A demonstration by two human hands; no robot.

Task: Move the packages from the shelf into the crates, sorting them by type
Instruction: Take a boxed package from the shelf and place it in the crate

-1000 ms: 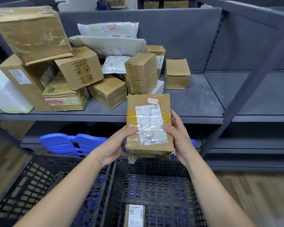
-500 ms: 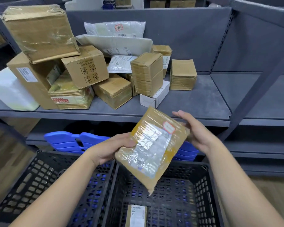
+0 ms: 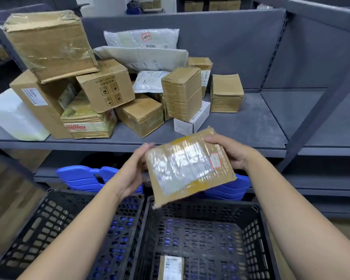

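I hold a flat brown taped package (image 3: 188, 168) with a white label, tilted above the right black crate (image 3: 257, 235). My left hand (image 3: 133, 168) grips its left edge and my right hand (image 3: 230, 152) grips its upper right corner. One small labelled box (image 3: 171, 267) lies on that crate's floor. The left black crate (image 3: 38, 229) stands beside it. On the grey shelf (image 3: 240, 126) is a heap of several brown boxes (image 3: 182, 91) and white poly mailers (image 3: 141, 38).
A white box (image 3: 192, 122) lies at the heap's front, a large white parcel (image 3: 10, 116) at the shelf's left end. Blue plastic pieces (image 3: 85, 176) lie on the lower shelf. A slanted steel upright (image 3: 319, 108) crosses on the right.
The package has turned from upright to lying tilted, its red sticker now at the right. My right hand, off it half a second ago, has taken hold of its corner again.
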